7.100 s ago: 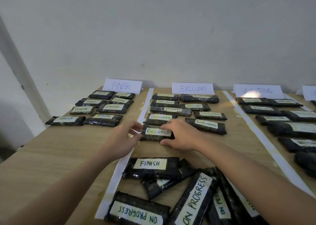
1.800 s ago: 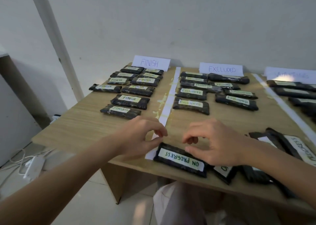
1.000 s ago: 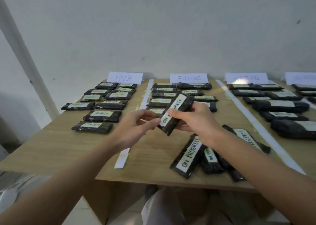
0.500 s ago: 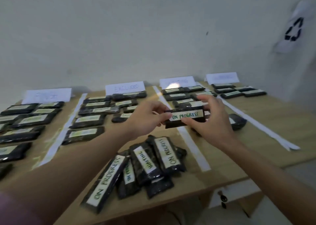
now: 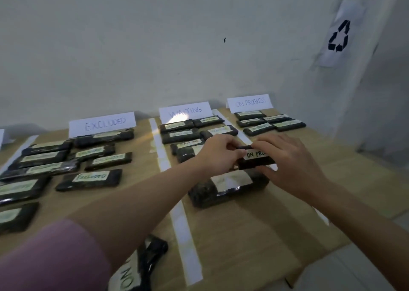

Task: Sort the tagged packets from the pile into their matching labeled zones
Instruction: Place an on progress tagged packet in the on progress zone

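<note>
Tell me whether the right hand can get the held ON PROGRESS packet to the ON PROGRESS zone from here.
Probably yes. The right hand and left hand hold the ON PROGRESS packet above the white tape strip. The bare table in front of the ON PROGRESS zone's packets looks open, with nothing between.

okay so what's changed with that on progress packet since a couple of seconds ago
The ON PROGRESS packet was lifted off the near table edge by both hands and carried right, towards the ON PROGRESS sign. The left hand and right hand now hold it above the WAITING zone's nearest packet. The sorted rows of packets look unchanged.
</note>
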`<state>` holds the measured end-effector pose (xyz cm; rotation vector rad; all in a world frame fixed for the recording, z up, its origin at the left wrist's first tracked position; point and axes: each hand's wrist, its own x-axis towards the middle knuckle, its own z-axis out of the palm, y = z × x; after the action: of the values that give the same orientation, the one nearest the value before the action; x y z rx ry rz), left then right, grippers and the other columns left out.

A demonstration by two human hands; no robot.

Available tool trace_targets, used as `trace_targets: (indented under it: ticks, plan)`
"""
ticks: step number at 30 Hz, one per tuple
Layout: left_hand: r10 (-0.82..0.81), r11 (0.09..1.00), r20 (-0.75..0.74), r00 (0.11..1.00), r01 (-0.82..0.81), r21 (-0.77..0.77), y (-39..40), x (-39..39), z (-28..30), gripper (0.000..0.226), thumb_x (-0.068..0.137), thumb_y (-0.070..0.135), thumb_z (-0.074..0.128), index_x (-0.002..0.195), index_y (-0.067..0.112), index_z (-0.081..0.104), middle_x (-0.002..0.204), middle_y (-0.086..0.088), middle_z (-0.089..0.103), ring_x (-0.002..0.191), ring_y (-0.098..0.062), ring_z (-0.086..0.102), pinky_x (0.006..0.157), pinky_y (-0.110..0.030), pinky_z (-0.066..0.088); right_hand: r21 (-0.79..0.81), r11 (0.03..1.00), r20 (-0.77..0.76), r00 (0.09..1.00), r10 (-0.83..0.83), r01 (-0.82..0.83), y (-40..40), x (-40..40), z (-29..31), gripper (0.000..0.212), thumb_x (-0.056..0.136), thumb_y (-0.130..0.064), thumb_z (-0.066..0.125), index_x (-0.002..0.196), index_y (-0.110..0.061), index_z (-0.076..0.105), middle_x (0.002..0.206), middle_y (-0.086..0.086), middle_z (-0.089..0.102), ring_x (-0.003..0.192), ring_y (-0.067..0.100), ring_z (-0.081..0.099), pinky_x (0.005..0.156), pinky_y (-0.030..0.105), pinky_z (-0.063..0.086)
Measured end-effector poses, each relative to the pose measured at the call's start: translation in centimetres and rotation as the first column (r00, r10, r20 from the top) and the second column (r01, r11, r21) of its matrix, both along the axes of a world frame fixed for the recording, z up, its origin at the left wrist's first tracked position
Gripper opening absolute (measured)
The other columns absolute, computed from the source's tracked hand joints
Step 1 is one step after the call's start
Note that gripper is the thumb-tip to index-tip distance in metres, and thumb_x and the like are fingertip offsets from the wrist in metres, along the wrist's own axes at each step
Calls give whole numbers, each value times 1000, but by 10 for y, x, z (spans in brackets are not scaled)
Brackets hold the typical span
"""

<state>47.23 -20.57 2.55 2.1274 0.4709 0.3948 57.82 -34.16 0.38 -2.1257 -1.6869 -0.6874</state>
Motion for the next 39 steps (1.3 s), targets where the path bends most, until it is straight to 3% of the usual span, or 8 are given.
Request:
trace_targets:
  ticks: [7,11,15,21,25,30,35,39]
  plan:
    - [4,985,-58,998,6,170,27,70,-9,31,89,17,57,119,10,57,109,-4,63,96,-18,58,84,-29,48,-83,997,-43,999,-3,-1,28,93,-5,50,57,-7,85,102,-5,64,101,13,68,89,34,65,69,41,53]
    - [-65,944,-141,988,107,313,47,91,-18,30,88,14,56,117,7,57,113,-7,61,93,-15,56,78,-20,43,-162,984,-116,988,-97,77,50,141,-17,42,78,-12,69,118,-10,57,122,8,58,111,29,54,82,39,46]
    - [-125,883,-213,969,207,421,59,103,-26,28,88,16,56,114,10,58,109,-4,63,96,-17,59,86,-32,50,-404,907,-118,976,-183,121,71,173,-24,45,85,-19,58,129,-18,48,131,-1,49,119,19,46,93,36,42]
    - [-177,810,-238,955,278,516,56,100,-19,26,89,19,55,114,13,59,109,-1,62,96,-14,57,84,-29,49,-519,848,-152,966,-209,102,82,182,-22,52,81,-17,55,132,-18,46,134,0,47,120,20,45,97,38,42]
    - [-175,770,-267,948,301,563,55,75,-4,28,89,19,54,117,13,57,112,-2,61,99,-14,57,89,-35,49,-449,890,-184,967,-174,75,82,160,-14,51,80,-14,56,130,-20,48,132,-2,47,119,20,46,95,38,43]
    - [-99,703,-317,943,292,649,62,2,10,29,90,23,53,119,19,56,115,1,59,105,-15,54,90,-31,45,-206,965,-256,961,104,-159,86,88,-1,36,81,-13,60,117,-18,61,111,-4,60,94,13,53,80,30,43]
    - [29,699,-336,941,221,680,75,-91,16,29,89,21,55,117,17,59,113,1,61,103,-15,56,89,-26,42,-70,924,-320,886,336,-376,96,-9,15,28,82,-12,63,110,-17,65,99,-6,65,82,0,54,78,26,48]
    - [130,730,-346,929,146,667,84,-164,17,25,90,23,54,114,20,59,109,5,61,85,1,52,80,-18,36,-46,864,-347,819,457,-502,106,-79,16,23,83,-11,60,103,-15,69,96,-4,69,82,3,59,77,24,50]
